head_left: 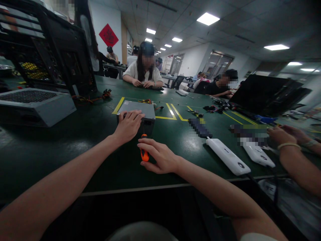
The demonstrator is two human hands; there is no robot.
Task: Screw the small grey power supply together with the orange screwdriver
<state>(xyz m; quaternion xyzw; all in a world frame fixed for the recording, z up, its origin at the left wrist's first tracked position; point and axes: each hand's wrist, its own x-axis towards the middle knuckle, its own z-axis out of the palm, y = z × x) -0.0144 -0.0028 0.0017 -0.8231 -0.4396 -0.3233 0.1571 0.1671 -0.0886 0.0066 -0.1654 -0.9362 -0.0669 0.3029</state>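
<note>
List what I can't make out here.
In the head view:
Box: part of near top edge, under the left grip.
Screwdriver: tip, too small and dark against the box.
Label on the box: print too small.
Larger gray box: left end, cut off by the picture's edge.

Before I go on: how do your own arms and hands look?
The left hand and right hand are ungloved, with no rings or wristbands visible. The left forearm and right forearm are uncovered, no markings seen. A pale cloth edge, probably a short sleeve, shows by the right arm.
</note>
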